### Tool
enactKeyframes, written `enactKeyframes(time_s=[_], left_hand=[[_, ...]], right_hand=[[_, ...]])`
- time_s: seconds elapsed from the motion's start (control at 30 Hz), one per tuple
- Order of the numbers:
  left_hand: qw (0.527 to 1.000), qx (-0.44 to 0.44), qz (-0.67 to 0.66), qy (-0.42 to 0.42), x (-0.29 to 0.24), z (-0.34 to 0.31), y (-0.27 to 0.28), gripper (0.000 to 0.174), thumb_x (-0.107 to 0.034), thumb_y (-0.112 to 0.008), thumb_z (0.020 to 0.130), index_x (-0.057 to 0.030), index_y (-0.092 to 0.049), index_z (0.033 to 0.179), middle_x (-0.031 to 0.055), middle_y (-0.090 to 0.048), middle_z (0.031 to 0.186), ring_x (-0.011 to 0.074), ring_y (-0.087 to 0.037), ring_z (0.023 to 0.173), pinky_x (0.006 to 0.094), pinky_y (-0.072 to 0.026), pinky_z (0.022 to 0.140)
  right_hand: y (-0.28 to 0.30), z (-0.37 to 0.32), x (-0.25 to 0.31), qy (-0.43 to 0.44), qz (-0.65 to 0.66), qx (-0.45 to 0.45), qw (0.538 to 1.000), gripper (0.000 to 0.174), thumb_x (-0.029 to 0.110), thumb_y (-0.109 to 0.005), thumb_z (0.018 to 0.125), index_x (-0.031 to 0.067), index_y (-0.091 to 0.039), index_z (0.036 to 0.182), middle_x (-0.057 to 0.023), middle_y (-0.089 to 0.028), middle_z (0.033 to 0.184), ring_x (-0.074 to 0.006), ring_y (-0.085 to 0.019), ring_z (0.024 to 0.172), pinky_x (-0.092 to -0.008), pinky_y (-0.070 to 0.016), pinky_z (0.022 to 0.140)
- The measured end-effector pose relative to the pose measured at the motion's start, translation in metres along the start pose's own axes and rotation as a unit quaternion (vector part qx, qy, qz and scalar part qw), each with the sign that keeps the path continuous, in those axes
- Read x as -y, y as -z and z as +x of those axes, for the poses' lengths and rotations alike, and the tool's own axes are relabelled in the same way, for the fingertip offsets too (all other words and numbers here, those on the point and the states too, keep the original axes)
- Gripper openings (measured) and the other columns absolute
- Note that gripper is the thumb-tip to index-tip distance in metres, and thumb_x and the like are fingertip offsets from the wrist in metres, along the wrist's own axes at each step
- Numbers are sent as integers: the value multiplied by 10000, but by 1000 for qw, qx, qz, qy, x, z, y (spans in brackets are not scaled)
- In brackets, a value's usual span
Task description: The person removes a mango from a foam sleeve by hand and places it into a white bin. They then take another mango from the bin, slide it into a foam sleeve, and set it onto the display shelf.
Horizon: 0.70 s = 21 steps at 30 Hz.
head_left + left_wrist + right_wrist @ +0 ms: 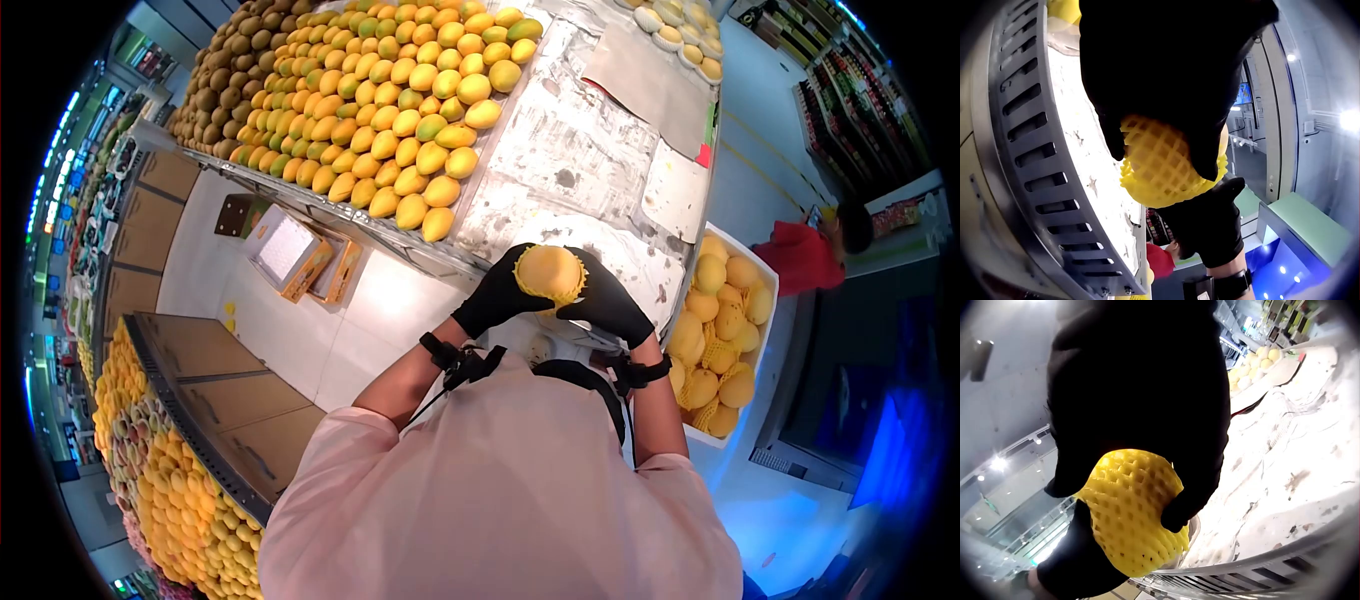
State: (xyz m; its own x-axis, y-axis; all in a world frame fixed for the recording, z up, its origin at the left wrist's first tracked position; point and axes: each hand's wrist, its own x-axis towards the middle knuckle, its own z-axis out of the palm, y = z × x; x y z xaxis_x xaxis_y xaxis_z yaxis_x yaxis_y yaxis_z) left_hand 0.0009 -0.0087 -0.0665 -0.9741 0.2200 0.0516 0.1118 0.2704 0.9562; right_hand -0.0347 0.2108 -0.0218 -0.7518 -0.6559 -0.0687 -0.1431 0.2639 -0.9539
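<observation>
Both hands, in black gloves, hold a round yellow melon [549,268] in front of the chest, close to the display's near edge. A yellow foam net [1132,506] wraps its sides and lower part, while its top shows bare in the head view. My left hand [497,296] grips one side, fingers curled over the net in the left wrist view. From the opposite side my right hand [609,304] grips it, with thumb and fingers around the net in the right wrist view. The palms are hidden behind the gloves' backs.
A white box [768,275] of yellow melons, some netted, stands at the right. Ahead lies a stained white display surface [560,130] with a slotted metal edge [1038,156]. Rows of mangoes [400,122] lie at its left. Cartons [300,258] sit on the floor. A person in red [800,258] is at the right.
</observation>
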Motion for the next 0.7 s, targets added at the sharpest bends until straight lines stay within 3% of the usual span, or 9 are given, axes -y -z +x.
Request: enactKeyframes(time_s=[0.17,0.37,0.47,0.57,0.6,0.63,0.7], left_hand=[[998,29,-47,-32,-2,5,17,905,-210,-917,607,-39,-425,1347,115,-541,1289,221,-513,1208,365,-418,1033],[992,94,4,-80,-6,14,54,978,-217,-917,585,-34,-385,1386,139,-513,1331,265,-498,1239,370,-392,1065],[994,61,26,-91,16,17,69,1067,-164,-916,562,-28,-332,1444,140,-506,1357,230,-488,1257,361,-380,1075],[995,52,20,-82,4,26,99,1142,-150,-915,557,-25,-264,1488,166,-473,1394,246,-471,1281,366,-374,1083],[995,58,-63,-43,17,32,106,1183,-144,-914,559,-29,-217,1509,190,-439,1422,266,-462,1289,374,-367,1087],[996,45,10,-73,16,34,122,1085,-149,-900,602,-56,-282,1489,161,-444,1419,261,-489,1245,365,-413,1044],[997,24,20,-76,16,36,147,924,-142,-874,654,-74,-384,1434,108,-489,1379,216,-539,1155,344,-490,937]], right_hand=[[-16,11,-2,28,-48,-74,996,885,142,-872,650,22,-394,1385,-117,-534,1305,-217,-510,1203,-341,-399,1047],[-36,39,19,32,-38,-70,996,836,189,-878,662,23,-427,1347,-124,-548,1278,-229,-527,1175,-347,-414,1029],[-38,56,26,38,-51,-74,995,803,189,-881,654,24,-458,1316,-128,-560,1254,-241,-536,1162,-350,-420,1019],[-44,72,31,24,-80,-130,988,805,194,-880,630,27,-479,1309,-137,-577,1244,-258,-557,1151,-353,-438,1002],[-46,77,30,23,-93,-146,985,797,182,-876,632,24,-476,1303,-138,-576,1233,-261,-557,1145,-354,-437,1002],[-48,83,25,21,-107,-162,981,789,170,-872,633,21,-473,1297,-139,-574,1223,-264,-558,1140,-355,-437,1001],[-54,92,20,19,-131,-195,972,773,146,-865,636,15,-467,1286,-141,-571,1201,-270,-559,1130,-358,-436,1000]])
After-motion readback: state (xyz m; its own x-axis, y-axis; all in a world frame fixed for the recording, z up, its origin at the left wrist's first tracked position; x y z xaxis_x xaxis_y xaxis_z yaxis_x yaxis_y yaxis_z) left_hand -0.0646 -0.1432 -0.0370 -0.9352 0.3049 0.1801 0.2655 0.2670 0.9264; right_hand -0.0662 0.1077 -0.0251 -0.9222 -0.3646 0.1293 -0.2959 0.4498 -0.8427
